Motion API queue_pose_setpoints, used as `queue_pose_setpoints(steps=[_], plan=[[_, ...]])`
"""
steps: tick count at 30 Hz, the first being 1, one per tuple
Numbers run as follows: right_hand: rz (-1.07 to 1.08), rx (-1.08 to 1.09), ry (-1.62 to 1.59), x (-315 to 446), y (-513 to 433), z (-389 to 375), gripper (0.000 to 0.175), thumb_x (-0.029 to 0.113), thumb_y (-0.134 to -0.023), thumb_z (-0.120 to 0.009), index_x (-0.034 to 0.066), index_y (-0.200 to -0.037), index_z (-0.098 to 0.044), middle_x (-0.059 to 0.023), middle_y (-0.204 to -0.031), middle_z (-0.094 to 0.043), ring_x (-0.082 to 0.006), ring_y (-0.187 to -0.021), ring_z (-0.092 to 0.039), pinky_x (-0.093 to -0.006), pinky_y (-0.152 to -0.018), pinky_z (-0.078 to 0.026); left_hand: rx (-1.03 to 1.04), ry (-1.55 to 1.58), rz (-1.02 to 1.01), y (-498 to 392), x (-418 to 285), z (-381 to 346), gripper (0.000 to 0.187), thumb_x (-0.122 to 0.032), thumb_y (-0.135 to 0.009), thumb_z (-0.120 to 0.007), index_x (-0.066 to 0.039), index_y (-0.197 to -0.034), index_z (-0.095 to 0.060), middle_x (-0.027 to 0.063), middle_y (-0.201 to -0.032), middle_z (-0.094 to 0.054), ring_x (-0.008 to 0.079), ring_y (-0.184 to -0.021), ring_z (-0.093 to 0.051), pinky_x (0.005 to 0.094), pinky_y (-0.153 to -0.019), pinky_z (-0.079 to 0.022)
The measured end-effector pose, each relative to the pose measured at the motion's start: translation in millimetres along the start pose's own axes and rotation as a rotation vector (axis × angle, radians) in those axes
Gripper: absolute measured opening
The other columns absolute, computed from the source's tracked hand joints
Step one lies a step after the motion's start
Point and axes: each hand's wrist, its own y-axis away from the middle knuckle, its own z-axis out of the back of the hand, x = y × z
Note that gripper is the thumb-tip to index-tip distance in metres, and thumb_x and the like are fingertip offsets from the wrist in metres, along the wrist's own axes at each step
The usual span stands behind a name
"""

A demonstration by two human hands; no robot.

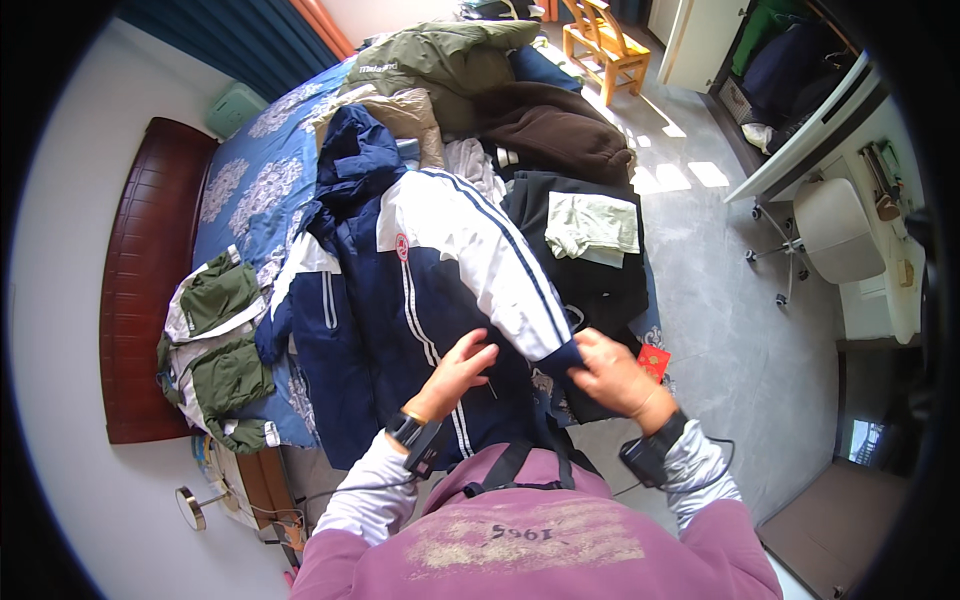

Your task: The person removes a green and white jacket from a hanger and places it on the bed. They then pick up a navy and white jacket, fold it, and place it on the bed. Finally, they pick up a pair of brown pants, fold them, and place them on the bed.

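A navy and white hooded jacket (390, 300) lies spread on the bed, its hood away from me and its hem near my body. My right hand (609, 373) grips the navy cuff (561, 358) of its white, navy-striped sleeve (499, 262). Over the jacket's lower front, my left hand (457, 373) hovers with fingers apart and nothing in it. To the left lies a folded green and white jacket (221, 307). Dark trousers (607, 289) are on the right, with a folded pale green garment (592, 223) on top.
An olive coat (442, 64) and a brown fleece garment (555, 127) are heaped at the bed's far side. A red envelope (654, 363) rests at the right edge. Beyond the bed are a wooden chair (607, 49), a swivel chair (836, 229) and an open wardrobe (780, 67).
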Motion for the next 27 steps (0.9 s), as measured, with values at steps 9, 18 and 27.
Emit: queue_pose_setpoints(steps=[9,18,27], plan=[[0.011,0.562,-0.350,52.7,-12.5,-74.4,0.058,0.015,-0.075,-0.062,-0.0062,-0.124,-0.037,-0.0243,-0.114,-0.049,-0.0402,-0.106,-0.051,-0.0410,-0.091,-0.043,-0.204,-0.336,-0.232,20.5,-10.7,-13.9,0.055,-0.009,-0.076,-0.067,0.000,-0.124,-0.044,0.0042,-0.107,-0.055,0.0116,-0.094,-0.052,0.0256,-0.083,-0.044],[0.000,0.706,-0.326,41.6,3.8,-122.0,0.055,0.018,-0.075,-0.065,0.0064,-0.126,-0.051,-0.0168,-0.110,-0.062,-0.0333,-0.099,-0.060,-0.0387,-0.085,-0.048,-0.378,0.314,-0.427,78.8,-10.4,105.6,0.037,0.004,-0.075,-0.051,0.002,-0.111,-0.057,0.0036,-0.096,-0.064,0.0117,-0.080,-0.059,0.0243,-0.077,-0.047],[-0.706,0.321,-0.861,10.9,4.8,-160.1,0.020,0.006,-0.083,-0.059,-0.0002,-0.102,-0.063,-0.0059,-0.086,-0.065,-0.0113,-0.074,-0.060,-0.0242,-0.069,-0.050,-0.504,0.068,-0.326,109.8,14.5,217.3,0.023,-0.019,-0.090,-0.056,0.000,-0.101,-0.063,0.0023,-0.091,-0.065,0.0103,-0.080,-0.059,0.0230,-0.075,-0.045]])
